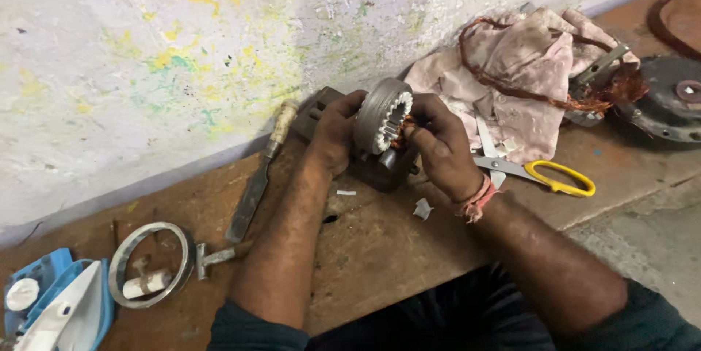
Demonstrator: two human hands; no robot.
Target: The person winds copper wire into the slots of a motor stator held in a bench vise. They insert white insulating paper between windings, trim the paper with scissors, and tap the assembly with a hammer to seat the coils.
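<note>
Left hand (334,132): curled closed around grey motor stator (383,114), gripping its rim. Right hand (442,147): fingers bent, closed on stator's far side at copper windings (404,132); fingertips hidden. Yellow-handled scissors (540,172) just right of right hand. Block under stator indistinct.

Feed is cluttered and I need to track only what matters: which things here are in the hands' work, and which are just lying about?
In hand:
- motor stator, held by left hand and right hand
- copper winding at its core

Lying about:
- file
- yellow-handled scissors
- pink cloth
- metal ring
- blue and white casing
</note>
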